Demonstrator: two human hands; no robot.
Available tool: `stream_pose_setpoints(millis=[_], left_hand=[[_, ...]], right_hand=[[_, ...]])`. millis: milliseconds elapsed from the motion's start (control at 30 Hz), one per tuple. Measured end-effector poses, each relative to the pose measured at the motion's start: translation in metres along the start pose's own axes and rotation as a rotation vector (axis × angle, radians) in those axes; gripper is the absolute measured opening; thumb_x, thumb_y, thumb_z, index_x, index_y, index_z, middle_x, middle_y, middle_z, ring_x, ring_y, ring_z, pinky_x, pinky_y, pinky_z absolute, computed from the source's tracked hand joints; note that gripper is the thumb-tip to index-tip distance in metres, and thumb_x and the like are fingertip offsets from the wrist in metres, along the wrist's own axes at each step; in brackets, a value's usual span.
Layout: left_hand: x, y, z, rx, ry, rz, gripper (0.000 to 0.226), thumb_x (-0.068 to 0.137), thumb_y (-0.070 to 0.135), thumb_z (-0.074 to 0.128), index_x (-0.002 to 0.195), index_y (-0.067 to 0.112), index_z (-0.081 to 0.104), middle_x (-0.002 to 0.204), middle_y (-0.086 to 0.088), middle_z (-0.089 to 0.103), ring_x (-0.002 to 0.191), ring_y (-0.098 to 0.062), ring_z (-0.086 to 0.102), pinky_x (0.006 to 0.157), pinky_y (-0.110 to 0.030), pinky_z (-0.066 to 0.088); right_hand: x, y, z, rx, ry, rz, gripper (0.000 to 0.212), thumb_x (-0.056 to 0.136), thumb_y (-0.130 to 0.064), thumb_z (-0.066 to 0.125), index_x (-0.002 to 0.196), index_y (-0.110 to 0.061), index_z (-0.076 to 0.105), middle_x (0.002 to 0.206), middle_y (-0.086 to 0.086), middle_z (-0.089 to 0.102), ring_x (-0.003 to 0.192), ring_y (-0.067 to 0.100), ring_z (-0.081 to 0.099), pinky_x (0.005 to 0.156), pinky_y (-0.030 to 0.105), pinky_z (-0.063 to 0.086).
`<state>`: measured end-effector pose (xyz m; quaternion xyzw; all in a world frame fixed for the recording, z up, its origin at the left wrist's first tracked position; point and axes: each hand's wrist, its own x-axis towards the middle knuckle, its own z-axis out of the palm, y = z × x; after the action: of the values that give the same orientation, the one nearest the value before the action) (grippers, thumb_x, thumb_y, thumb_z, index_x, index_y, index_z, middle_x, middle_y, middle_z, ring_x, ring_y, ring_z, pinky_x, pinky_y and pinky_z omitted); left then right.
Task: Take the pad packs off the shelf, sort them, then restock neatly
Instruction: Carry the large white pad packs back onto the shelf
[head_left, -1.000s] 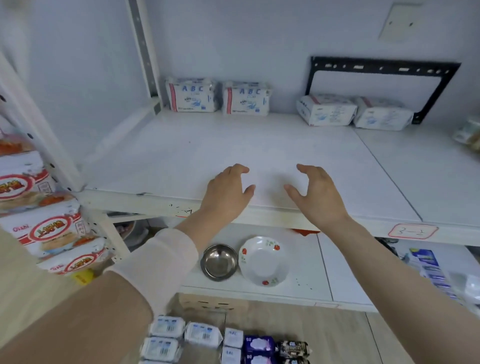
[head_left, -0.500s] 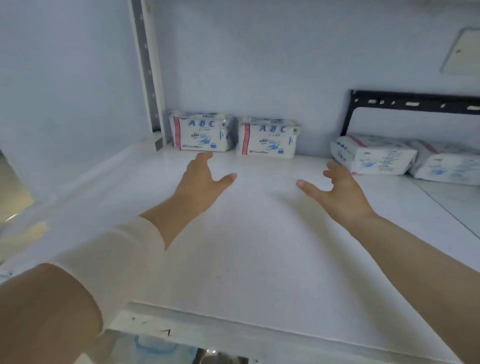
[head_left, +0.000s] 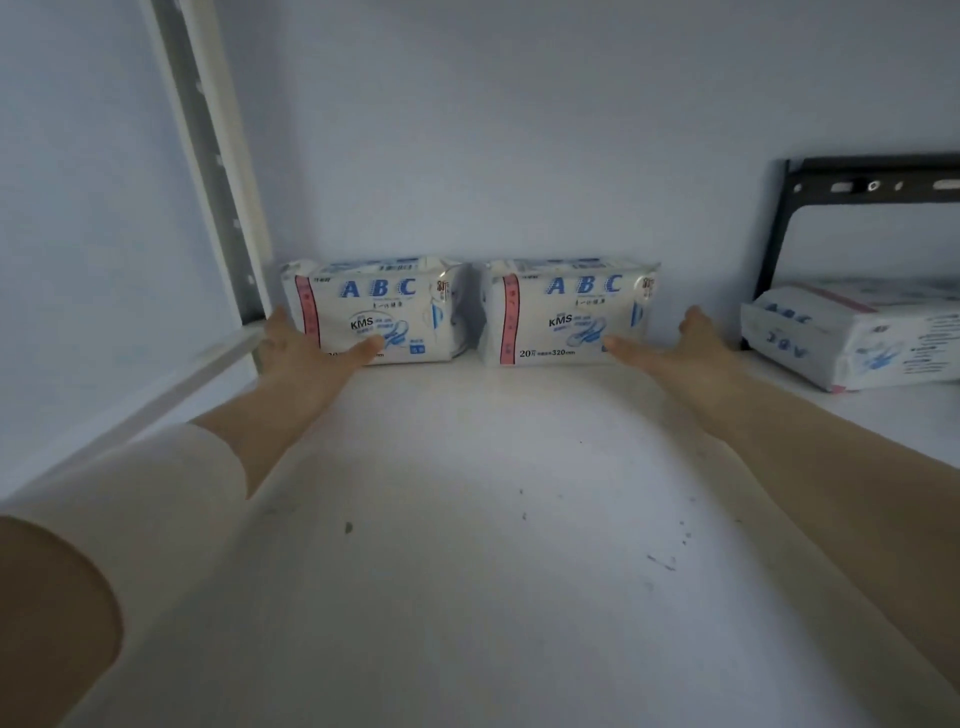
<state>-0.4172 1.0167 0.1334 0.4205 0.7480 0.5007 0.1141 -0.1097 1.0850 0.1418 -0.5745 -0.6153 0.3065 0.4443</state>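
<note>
So on the far left there's the slotted shelf post (head_left: 218, 182), and the left hand (head_left: 301, 353) sits right by it, fingers spread and loose. The thumb lies across the lower front of the left pad pack (head_left: 384, 312) and the fingers reach past its left end. Can't tell if it's really touching, but it isn't gripping. That pack stands upright against the back wall, with the right pad pack (head_left: 566, 312) just beside it and a small gap between them. The right hand (head_left: 685, 348) is spread too, thumb at that pack's lower right corner. Further right another pack (head_left: 852, 338) lies flat under a black bracket (head_left: 857, 187), all on the white shelf (head_left: 467, 519).
</note>
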Motion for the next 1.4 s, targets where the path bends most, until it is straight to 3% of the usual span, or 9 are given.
stream_pose_setpoints(millis=[267, 367, 567, 667, 767, 933, 1033, 1200, 1400], left_hand=[[0.032, -0.003, 0.005, -0.233, 0.001, -0.051, 0.109, 0.068, 0.041, 0.077, 0.146, 0.009, 0.008, 0.146, -0.01, 0.034, 0.132, -0.029, 0.036, 0.111, -0.044, 0.029], [0.037, -0.004, 0.004, -0.255, -0.011, -0.066, 0.119, 0.06, 0.05, 0.078, 0.147, 0.008, 0.007, 0.144, -0.012, 0.039, 0.13, -0.028, 0.04, 0.11, -0.046, 0.032], [0.038, 0.001, 0.005, -0.211, -0.075, -0.015, 0.051, 0.067, 0.044, 0.077, 0.106, 0.016, 0.058, 0.11, -0.003, 0.064, 0.095, -0.019, 0.061, 0.08, -0.028, 0.05], [0.038, 0.006, 0.007, -0.351, -0.107, -0.011, 0.03, 0.075, 0.027, 0.074, 0.094, 0.016, 0.054, 0.09, 0.004, 0.061, 0.072, -0.007, 0.058, 0.051, -0.012, 0.048], [0.035, 0.007, 0.009, -0.415, -0.124, 0.003, 0.045, 0.076, 0.021, 0.074, 0.104, 0.015, 0.039, 0.089, 0.009, 0.053, 0.076, -0.005, 0.054, 0.055, -0.014, 0.043], [0.037, 0.0, 0.003, -0.375, -0.233, 0.027, 0.057, 0.065, 0.032, 0.078, 0.117, 0.019, 0.059, 0.11, 0.002, 0.067, 0.091, -0.011, 0.065, 0.066, -0.021, 0.049], [0.031, -0.001, 0.0, -0.388, -0.248, 0.027, 0.072, 0.052, 0.039, 0.081, 0.117, 0.017, 0.06, 0.11, 0.004, 0.067, 0.092, -0.011, 0.065, 0.066, -0.019, 0.048], [0.008, 0.007, -0.008, -0.371, -0.186, 0.048, 0.033, 0.068, 0.025, 0.079, 0.097, 0.023, 0.064, 0.094, 0.006, 0.067, 0.082, -0.005, 0.065, 0.067, -0.02, 0.05], [-0.05, 0.021, -0.041, -0.362, -0.091, 0.089, 0.041, 0.066, 0.024, 0.083, 0.101, 0.013, 0.064, 0.089, 0.005, 0.068, 0.069, 0.001, 0.067, 0.054, -0.011, 0.051]], right_hand=[[0.03, -0.002, 0.017, 0.121, -0.016, 0.009, 0.088, 0.072, -0.028, 0.077, 0.138, -0.001, 0.026, 0.138, 0.006, 0.041, 0.114, 0.017, 0.044, 0.088, 0.026, 0.037], [0.036, 0.003, 0.02, 0.136, -0.004, 0.02, 0.09, 0.07, -0.032, 0.078, 0.138, -0.002, 0.027, 0.134, 0.007, 0.048, 0.115, 0.018, 0.049, 0.093, 0.027, 0.039], [0.046, 0.009, 0.015, 0.052, -0.018, 0.003, 0.134, 0.012, -0.08, 0.072, 0.13, -0.019, 0.05, 0.129, 0.001, 0.054, 0.115, 0.013, 0.052, 0.1, 0.032, 0.042], [0.043, -0.002, 0.018, 0.214, -0.052, -0.005, 0.134, 0.023, -0.058, 0.086, 0.138, -0.012, 0.036, 0.129, 0.0, 0.053, 0.11, 0.01, 0.053, 0.099, 0.032, 0.043], [0.048, -0.002, 0.021, 0.278, -0.074, -0.012, 0.119, 0.051, -0.036, 0.087, 0.145, -0.012, 0.018, 0.119, -0.006, 0.05, 0.106, 0.011, 0.054, 0.1, 0.034, 0.043], [0.051, 0.009, 0.013, 0.204, -0.173, -0.101, 0.091, 0.026, -0.066, 0.086, 0.107, -0.028, 0.067, 0.104, -0.007, 0.071, 0.094, 0.015, 0.068, 0.089, 0.039, 0.052], [0.042, 0.006, 0.013, 0.281, -0.184, -0.143, 0.073, 0.035, -0.054, 0.088, 0.101, -0.027, 0.07, 0.103, -0.005, 0.072, 0.093, 0.016, 0.069, 0.086, 0.038, 0.054], [0.008, -0.006, 0.007, 0.418, -0.202, -0.222, 0.04, 0.058, -0.019, 0.079, 0.097, -0.019, 0.068, 0.086, -0.008, 0.074, 0.083, 0.012, 0.071, 0.063, 0.023, 0.056], [-0.051, -0.02, -0.035, 0.462, -0.254, -0.236, 0.04, 0.057, -0.018, 0.077, 0.094, -0.019, 0.065, 0.078, -0.011, 0.073, 0.074, 0.008, 0.071, 0.055, 0.019, 0.054]])
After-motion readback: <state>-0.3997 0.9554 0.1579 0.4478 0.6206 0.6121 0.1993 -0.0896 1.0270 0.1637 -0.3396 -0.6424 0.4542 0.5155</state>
